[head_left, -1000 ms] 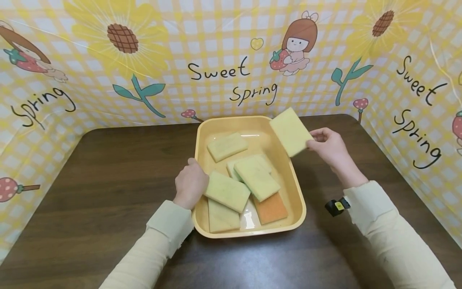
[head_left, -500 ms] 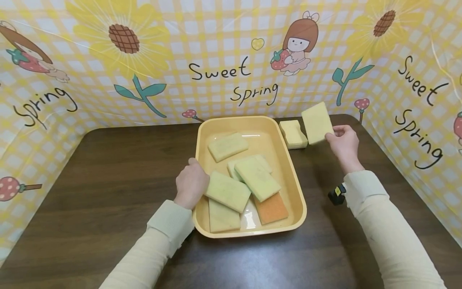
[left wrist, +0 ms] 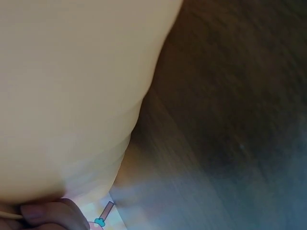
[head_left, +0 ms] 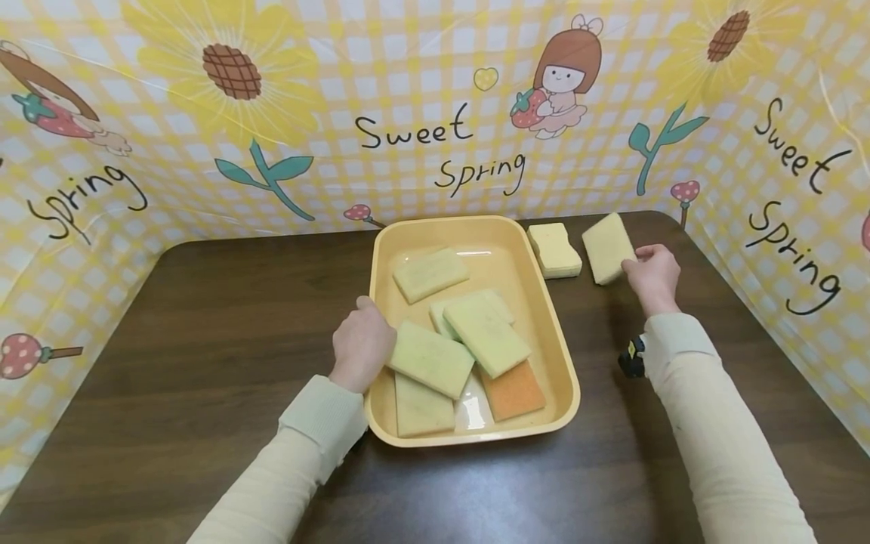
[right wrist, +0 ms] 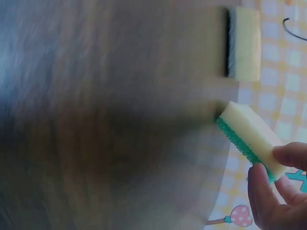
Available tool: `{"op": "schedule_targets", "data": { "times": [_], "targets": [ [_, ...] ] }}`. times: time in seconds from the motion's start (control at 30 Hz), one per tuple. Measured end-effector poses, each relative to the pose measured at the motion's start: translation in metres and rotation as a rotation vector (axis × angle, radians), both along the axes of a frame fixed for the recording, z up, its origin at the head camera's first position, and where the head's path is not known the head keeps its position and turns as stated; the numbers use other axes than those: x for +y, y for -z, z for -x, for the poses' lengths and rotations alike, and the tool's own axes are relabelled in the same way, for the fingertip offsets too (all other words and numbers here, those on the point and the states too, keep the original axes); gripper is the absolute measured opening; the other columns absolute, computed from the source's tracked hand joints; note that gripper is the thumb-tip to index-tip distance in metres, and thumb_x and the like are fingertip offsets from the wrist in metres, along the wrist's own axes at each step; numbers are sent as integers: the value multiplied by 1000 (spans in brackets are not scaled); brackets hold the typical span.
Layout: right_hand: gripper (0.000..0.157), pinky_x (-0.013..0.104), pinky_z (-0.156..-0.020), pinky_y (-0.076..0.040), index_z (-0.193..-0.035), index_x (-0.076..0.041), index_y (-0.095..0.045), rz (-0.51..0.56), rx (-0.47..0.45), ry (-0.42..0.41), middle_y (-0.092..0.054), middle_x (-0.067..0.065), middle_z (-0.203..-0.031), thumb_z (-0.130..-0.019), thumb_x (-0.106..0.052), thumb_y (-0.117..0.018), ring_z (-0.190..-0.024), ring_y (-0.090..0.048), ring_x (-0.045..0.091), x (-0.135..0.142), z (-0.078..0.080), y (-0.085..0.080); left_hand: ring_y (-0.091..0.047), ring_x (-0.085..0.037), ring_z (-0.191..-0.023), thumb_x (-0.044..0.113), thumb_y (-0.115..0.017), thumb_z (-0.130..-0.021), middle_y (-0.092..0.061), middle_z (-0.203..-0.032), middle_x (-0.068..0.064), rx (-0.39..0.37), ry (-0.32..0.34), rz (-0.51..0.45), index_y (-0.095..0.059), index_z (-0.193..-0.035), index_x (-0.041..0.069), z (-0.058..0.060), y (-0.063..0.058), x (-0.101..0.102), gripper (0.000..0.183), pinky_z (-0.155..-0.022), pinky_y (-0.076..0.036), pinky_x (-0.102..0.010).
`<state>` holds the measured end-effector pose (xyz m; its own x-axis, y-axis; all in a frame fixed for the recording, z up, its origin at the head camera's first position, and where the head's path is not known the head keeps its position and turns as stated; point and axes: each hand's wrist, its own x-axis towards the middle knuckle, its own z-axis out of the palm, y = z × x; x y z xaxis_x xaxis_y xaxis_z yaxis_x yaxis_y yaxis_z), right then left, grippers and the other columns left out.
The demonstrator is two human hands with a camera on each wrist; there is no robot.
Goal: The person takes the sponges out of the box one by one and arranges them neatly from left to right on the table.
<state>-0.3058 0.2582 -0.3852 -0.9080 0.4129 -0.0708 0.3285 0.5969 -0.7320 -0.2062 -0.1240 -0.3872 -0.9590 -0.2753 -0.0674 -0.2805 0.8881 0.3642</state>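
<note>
My right hand point(head_left: 654, 278) pinches a scouring sponge point(head_left: 607, 248) by its near right edge, tilted close over the back right of the table. The right wrist view shows its pale yellow foam and green scouring side, with thumb and fingers point(right wrist: 261, 189) on opposite faces. My left hand point(head_left: 363, 344) grips the left rim of a yellow plastic tray point(head_left: 491, 266); its curled fingers show at the rim in the left wrist view. A second, notched yellow sponge point(head_left: 557, 253) lies on the table between the tray and the held sponge.
In the tray lie several flat pale yellow-green sponges point(head_left: 485, 336), some overlapping, and an orange piece point(head_left: 514, 393) partly covered. The dark wooden table point(head_left: 224, 317) is bordered at the back and sides by a yellow checked cloth point(head_left: 408, 75).
My right hand has carried the sponge from over the tray's right rim to the right, then lowered it toward the table, uncovering the notched sponge. My left hand stays on the tray.
</note>
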Motion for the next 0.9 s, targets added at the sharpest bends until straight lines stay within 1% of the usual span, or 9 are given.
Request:
{"op": "schedule_targets", "data": {
  "times": [0.1, 0.27, 0.37, 0.5, 0.73, 0.9],
  "targets": [
    [46, 46, -101, -38, -133, 3, -46, -13, 5, 5, -52, 26, -134, -92, -15, -53, -120, -47, 38, 2, 1, 3, -66, -40, -79, 11, -43, -89, -65, -88, -26, -2, -2, 1, -45, -97, -2, 0, 0, 0, 16, -65, -52, -50],
    [42, 50, -103, -36, -131, 2, -51, -55, 14, 4, -52, 26, -135, -93, -16, -52, -123, -46, 43, 4, 3, 6, -66, -39, -77, 11, -43, -89, -65, -87, -26, 2, -3, 3, -45, -97, -2, 0, -1, 0, 16, -64, -52, -50],
    [42, 50, -103, -36, -129, 5, -53, -64, 22, 8, -54, 27, -132, -91, -13, -50, -121, -47, 43, 4, 4, 8, -66, -39, -77, 11, -43, -89, -65, -86, -26, 6, -4, 1, -45, -96, -2, 0, 0, 0, 15, -64, -52, -49],
    [44, 48, -102, -37, -128, 7, -53, -49, 19, 20, -54, 28, -132, -88, -10, -47, -119, -47, 41, 3, 5, 9, -66, -39, -77, 11, -44, -89, -65, -86, -26, 16, -2, 0, -45, -96, -2, 0, 1, -1, 15, -63, -52, -50],
    [43, 47, -109, -33, -129, 7, -52, -2, -19, 22, -50, 29, -135, -89, -11, -50, -126, -42, 42, 1, 10, 14, -66, -39, -77, 11, -44, -89, -65, -86, -25, 13, -8, 6, -45, -96, -2, 0, 2, -2, 15, -64, -52, -50],
    [42, 47, -107, -34, -126, 8, -53, -27, -22, 11, -53, 30, -131, -88, -10, -47, -123, -44, 43, 1, 11, 19, -66, -38, -75, 11, -43, -89, -65, -85, -25, 12, -7, 6, -45, -96, -2, 0, 2, -1, 14, -63, -52, -49]
  ]
}}
